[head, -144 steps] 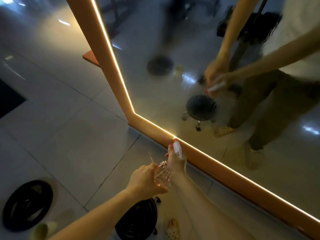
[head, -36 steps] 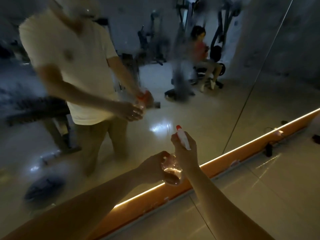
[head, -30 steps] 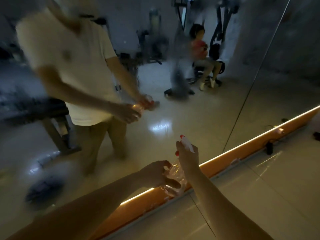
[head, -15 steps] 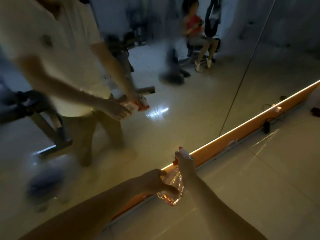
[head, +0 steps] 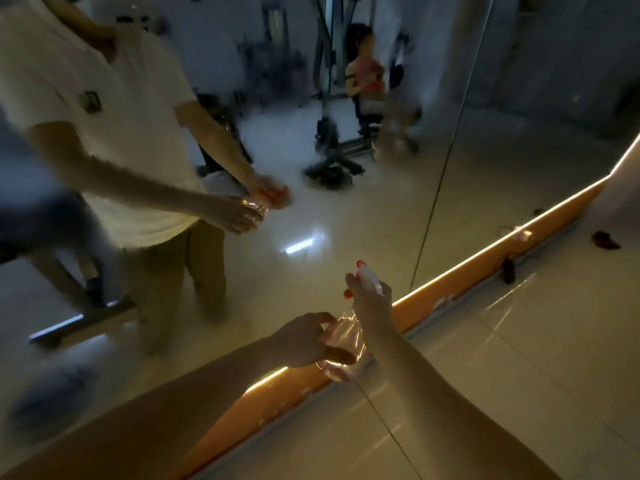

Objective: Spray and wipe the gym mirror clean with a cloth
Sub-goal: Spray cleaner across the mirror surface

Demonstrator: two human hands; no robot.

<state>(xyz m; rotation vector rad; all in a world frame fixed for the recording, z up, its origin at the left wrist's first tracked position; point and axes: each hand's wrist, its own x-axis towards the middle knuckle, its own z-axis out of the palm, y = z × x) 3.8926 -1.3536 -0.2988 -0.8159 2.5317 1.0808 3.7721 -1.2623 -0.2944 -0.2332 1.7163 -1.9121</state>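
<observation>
Glossy floor tiles nearest, light dim. Left hand cups the clear spray bottle, held low just before the mirror's foot; right hand wraps its neck under the white trigger head. Body looks thin, crinkly and light, and probably dents, so take it by the stiffer neck. Beyond: lit orange base strip, then the hazy mirror. No cloth seen.

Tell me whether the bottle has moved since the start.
Yes. The bottle has gone right along the frame, from its corner to near the mirror seam.

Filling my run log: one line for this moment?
right hand: grips spray bottle neck | left hand: holds its body | nozzle: toward mirror
</observation>
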